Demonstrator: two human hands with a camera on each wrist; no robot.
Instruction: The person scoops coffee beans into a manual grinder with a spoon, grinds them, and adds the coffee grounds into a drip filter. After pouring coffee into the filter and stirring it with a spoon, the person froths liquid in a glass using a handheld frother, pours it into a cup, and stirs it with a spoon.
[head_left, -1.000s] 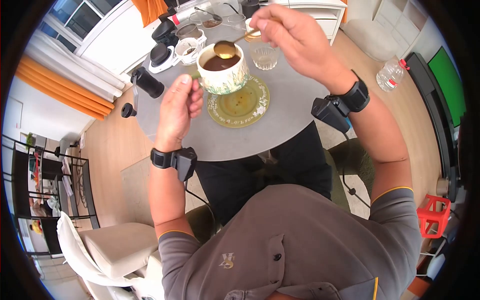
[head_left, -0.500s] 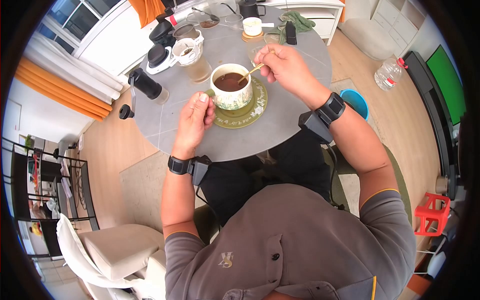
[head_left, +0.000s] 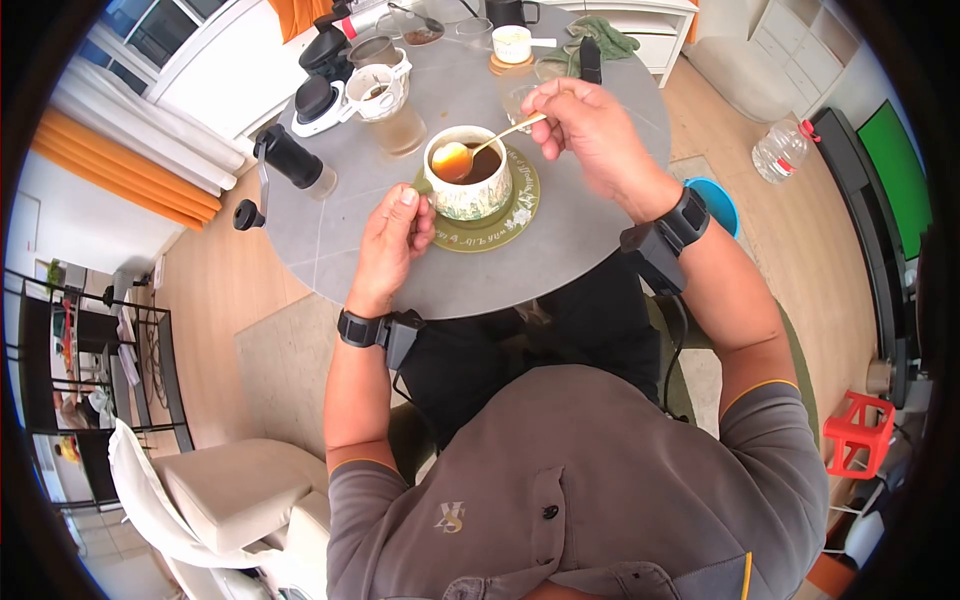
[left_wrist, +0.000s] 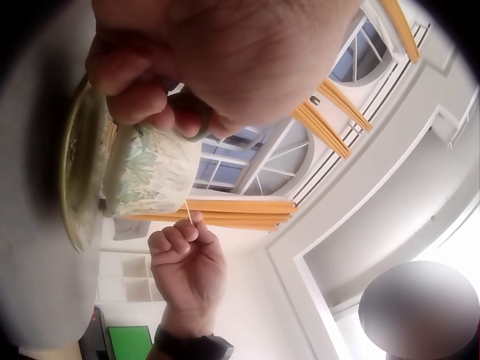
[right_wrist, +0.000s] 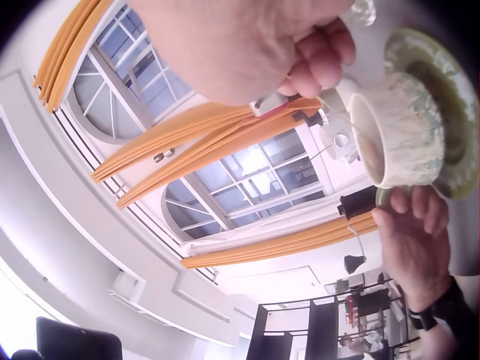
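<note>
A floral cup (head_left: 470,198) with dark liquid is held over a green saucer (head_left: 525,215) by the left hand (head_left: 392,240), whose fingers and thumb grip its green handle. Between its thumb and fingers the right hand (head_left: 598,135) pinches a golden spoon (head_left: 515,129); the spoon's bowl is at the cup's opening, over the liquid. In the left wrist view the cup (left_wrist: 154,171) shows a small gap above the saucer (left_wrist: 71,180). The right wrist view shows the left hand (right_wrist: 418,244) at the far side of the cup (right_wrist: 409,131).
Behind the cup on the round grey table (head_left: 440,290) stand a glass server with a white dripper (head_left: 378,95), a black grinder (head_left: 290,158), a scale and a small white cup (head_left: 512,44) on a coaster. A green cloth (head_left: 605,42) lies at the back right.
The cup came down from its raised position towards the saucer. The spoon went into the liquid, then its bowl came up again at the cup's opening; the right hand lowered and shifted right.
</note>
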